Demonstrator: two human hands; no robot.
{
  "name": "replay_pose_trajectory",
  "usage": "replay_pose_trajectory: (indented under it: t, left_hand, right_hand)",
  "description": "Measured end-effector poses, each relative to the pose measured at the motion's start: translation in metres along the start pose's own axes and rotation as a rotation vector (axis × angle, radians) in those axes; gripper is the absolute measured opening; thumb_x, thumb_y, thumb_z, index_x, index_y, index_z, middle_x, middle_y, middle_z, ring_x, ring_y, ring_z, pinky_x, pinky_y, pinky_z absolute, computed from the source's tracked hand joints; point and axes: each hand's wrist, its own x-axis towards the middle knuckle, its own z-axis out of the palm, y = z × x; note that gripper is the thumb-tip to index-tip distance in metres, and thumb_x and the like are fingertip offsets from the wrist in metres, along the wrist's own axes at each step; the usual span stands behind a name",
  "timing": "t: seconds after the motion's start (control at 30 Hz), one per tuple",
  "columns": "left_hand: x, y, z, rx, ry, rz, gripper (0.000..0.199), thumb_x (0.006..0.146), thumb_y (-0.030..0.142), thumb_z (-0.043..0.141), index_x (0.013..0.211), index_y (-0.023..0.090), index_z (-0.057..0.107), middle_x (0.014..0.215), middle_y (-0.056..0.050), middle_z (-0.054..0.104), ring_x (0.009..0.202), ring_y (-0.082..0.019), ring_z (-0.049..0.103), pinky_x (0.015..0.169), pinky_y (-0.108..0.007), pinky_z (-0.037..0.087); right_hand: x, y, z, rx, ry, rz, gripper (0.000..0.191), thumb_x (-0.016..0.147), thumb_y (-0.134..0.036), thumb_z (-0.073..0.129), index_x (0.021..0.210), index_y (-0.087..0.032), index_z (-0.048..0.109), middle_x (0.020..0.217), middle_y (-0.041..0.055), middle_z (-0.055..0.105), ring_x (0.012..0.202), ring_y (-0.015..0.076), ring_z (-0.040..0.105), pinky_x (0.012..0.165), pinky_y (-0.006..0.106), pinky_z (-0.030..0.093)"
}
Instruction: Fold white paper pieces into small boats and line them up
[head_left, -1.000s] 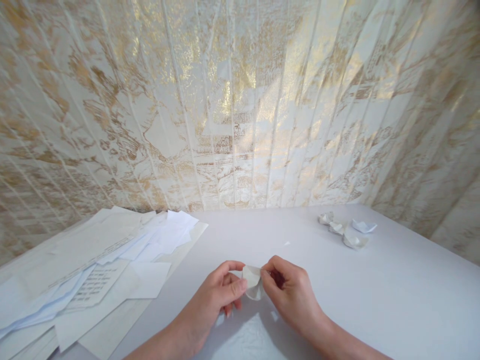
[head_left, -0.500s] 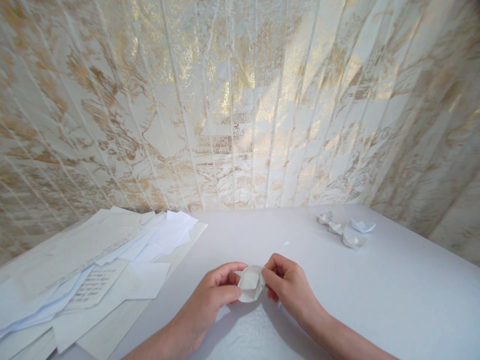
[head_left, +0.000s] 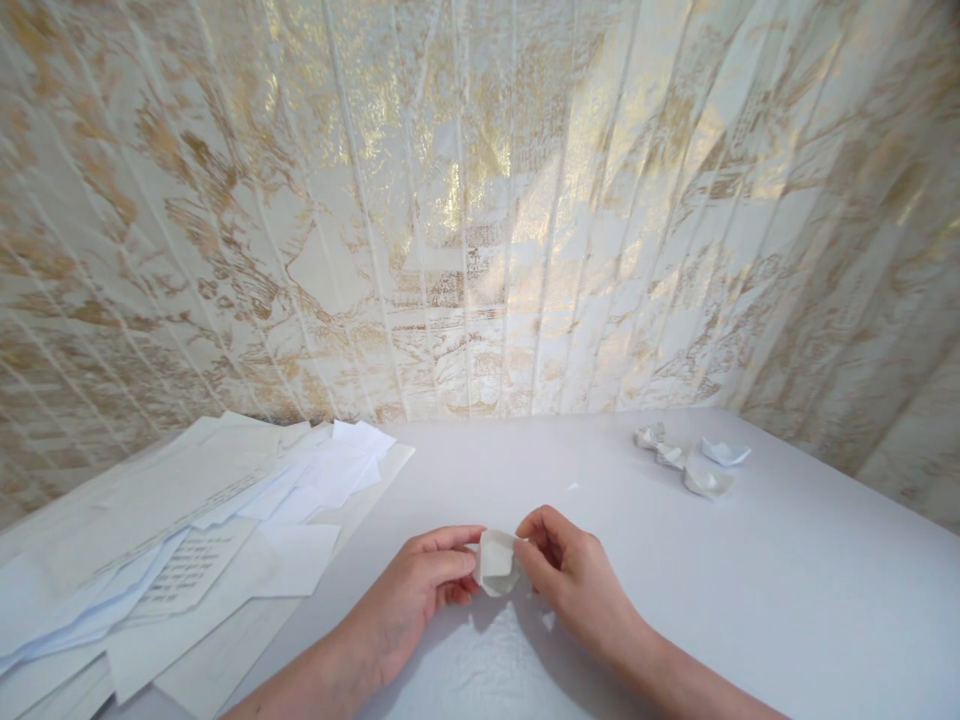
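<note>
A small folded white paper piece (head_left: 497,562), shaped like a shallow open cup, is held up between both hands above the table near the front centre. My left hand (head_left: 431,580) pinches its left side, with the thumb and fingers at the edge. On the other side, my right hand (head_left: 566,560) grips the right edge between thumb and forefinger. The other fingertips of the right hand are partly hidden behind the thumb.
Loose paper sheets (head_left: 217,590), some with print, overlap at the left of the white table (head_left: 787,600). Several small folded paper pieces (head_left: 709,480) lie at the back right. A tiny paper scrap (head_left: 573,486) lies beyond the hands. A patterned curtain (head_left: 480,200) hangs behind.
The paper piece has been turned and tilted slightly, and its opening now looks squarer. Both hands have shifted a little to the left with it.
</note>
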Motion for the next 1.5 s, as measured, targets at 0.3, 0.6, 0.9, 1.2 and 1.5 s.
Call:
replay_pose_trajectory:
  t: [0.3,0.6,0.9,1.2,1.5]
  left_hand:
    - [-0.001,-0.008,-0.005,0.280,-0.027,0.129,0.066,0.056,0.035,0.072,0.115,0.019,0.047,0.093,-0.003,0.049,0.069,-0.013,0.048,0.062,-0.026,0.039]
    - [0.000,-0.010,0.003,0.508,0.066,0.209,0.043,0.061,0.023,0.061,0.102,0.012,0.052,0.072,-0.001,0.052,0.063,-0.014,0.049,0.057,-0.026,0.039]
    - [0.005,-0.016,-0.003,0.528,0.121,0.224,0.031,0.066,0.024,0.058,0.095,0.015,0.056,0.073,0.000,0.056,0.061,-0.014,0.053,0.055,-0.023,0.039]
    - [-0.002,-0.012,-0.004,0.578,0.035,0.238,0.046,0.072,0.044,0.058,0.107,0.015,0.052,0.096,-0.008,0.054,0.065,-0.013,0.050,0.059,-0.025,0.041]
    - [0.000,-0.014,-0.004,0.732,0.072,0.228,0.039,0.069,0.030,0.054,0.104,0.013,0.055,0.094,-0.009,0.058,0.074,-0.018,0.052,0.063,-0.027,0.041]
  right_hand:
    - [0.000,0.001,0.006,-0.092,0.013,0.036,0.017,0.069,-0.015,0.044,0.054,-0.020,0.041,0.044,-0.0062,0.044,0.041,0.0088,0.041,0.041,0.019,0.027]
    - [-0.008,-0.003,0.008,-0.194,0.008,-0.019,0.017,0.066,-0.010,0.044,0.052,-0.020,0.038,0.046,-0.0069,0.041,0.044,0.0077,0.037,0.042,0.018,0.025]
    - [-0.010,-0.003,0.012,-0.210,-0.006,-0.058,0.018,0.066,-0.010,0.045,0.053,-0.019,0.038,0.046,-0.0074,0.040,0.043,0.0071,0.036,0.043,0.017,0.025]
    - [0.002,0.004,-0.001,-0.225,0.054,0.001,0.015,0.066,-0.011,0.046,0.053,-0.017,0.047,0.046,-0.0061,0.044,0.045,0.0077,0.039,0.042,0.017,0.027]
    - [0.010,0.017,-0.048,-0.342,0.159,0.078,0.015,0.070,-0.016,0.047,0.057,-0.018,0.055,0.047,-0.0041,0.055,0.048,0.0109,0.053,0.047,0.018,0.036]
